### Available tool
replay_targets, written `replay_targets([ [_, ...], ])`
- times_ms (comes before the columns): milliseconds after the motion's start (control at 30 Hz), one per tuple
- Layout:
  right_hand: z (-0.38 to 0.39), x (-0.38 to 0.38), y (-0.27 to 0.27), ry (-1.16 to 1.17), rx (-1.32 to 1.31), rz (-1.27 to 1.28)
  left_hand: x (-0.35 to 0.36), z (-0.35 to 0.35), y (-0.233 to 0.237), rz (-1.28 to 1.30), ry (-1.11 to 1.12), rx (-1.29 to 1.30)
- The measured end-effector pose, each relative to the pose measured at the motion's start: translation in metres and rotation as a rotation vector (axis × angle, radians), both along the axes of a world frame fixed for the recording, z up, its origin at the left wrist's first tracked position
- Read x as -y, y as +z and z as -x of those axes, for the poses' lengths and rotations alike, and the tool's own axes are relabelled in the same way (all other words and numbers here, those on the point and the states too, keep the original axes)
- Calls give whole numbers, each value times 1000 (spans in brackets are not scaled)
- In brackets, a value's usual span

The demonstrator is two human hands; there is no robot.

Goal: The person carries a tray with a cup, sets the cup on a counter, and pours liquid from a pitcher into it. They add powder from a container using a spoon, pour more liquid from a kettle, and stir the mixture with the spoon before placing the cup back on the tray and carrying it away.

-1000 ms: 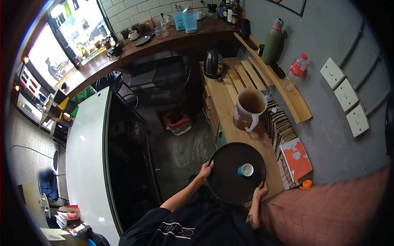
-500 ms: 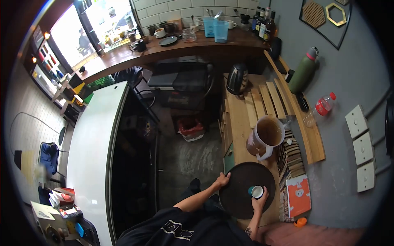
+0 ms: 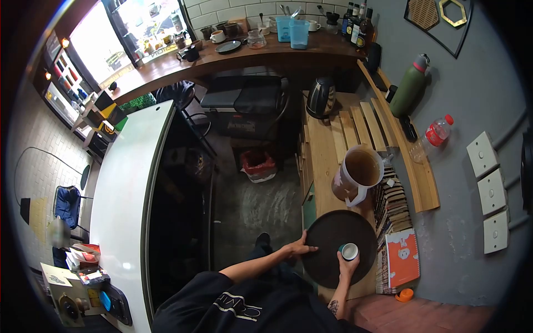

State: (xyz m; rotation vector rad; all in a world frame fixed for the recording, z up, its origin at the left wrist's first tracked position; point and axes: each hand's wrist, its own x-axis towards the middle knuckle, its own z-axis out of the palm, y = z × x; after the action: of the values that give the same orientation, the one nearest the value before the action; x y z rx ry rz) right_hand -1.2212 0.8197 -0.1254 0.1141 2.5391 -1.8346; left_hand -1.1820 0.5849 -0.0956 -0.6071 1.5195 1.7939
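In the head view a round dark brown tray [image 3: 333, 272] lies on the wooden counter. At its left rim is my left hand [image 3: 297, 247], gripping the edge with a digit laid over the top surface. Over the right half of the tray, my right hand [image 3: 347, 268] is closed around a small teal cup [image 3: 350, 252] with a white inside, its mouth facing up. The inside of the cup looks bare. Just beyond the tray stands a clear plastic pitcher [image 3: 355, 177] of brown liquid, its handle toward me.
Right of the tray are a row of stacked cards [image 3: 390, 202] and an orange notebook [image 3: 402, 258]. An electric kettle [image 3: 321, 99] stands farther back beside wooden slats [image 3: 361, 127]. A long white counter [image 3: 127, 194] runs along the left. A lined bin [image 3: 259, 165] sits on the floor.
My left hand has shifted its hold on the tray rim, with a digit now reaching farther over the surface. The tray and the cup in my right hand sit slightly higher and farther right in view.
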Motion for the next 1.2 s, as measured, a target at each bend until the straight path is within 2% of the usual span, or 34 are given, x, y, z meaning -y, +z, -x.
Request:
replay_targets([
  [33,0,0,-2,-40,-16,4,-4,2,-9,2,-3,-1],
  [100,0,-2,-3,-45,-62,-25,-11,6,-28,161,-60,-93],
  [233,-5,12,19,-60,-91,-36,2,-2,-22,97,-33,-107],
  [300,-6,23,27,-61,-94,-37,15,-6,-16,89,-12,-221],
  [367,-6,33,32,24,-128,-63,37,-6,-47,127,-49,-281],
  [433,-9,53,47,63,-141,-13,57,-13,-46,167,-87,-344],
  [500,-6,74,54,158,-175,21,81,-19,-7,149,0,-424],
  [533,-4,86,54,204,-208,41,92,-22,-11,154,15,-543],
  [667,1,146,90,400,-135,122,121,-35,36,160,74,-509],
  [833,5,225,98,645,-138,98,145,-49,38,252,147,-742],
  [900,4,258,102,714,-221,-9,164,-49,44,431,175,-888],
  [1067,2,333,112,750,-144,5,226,-52,60,529,260,-904],
  [1200,-5,389,127,799,-114,8,266,-56,74,517,444,-986],
])
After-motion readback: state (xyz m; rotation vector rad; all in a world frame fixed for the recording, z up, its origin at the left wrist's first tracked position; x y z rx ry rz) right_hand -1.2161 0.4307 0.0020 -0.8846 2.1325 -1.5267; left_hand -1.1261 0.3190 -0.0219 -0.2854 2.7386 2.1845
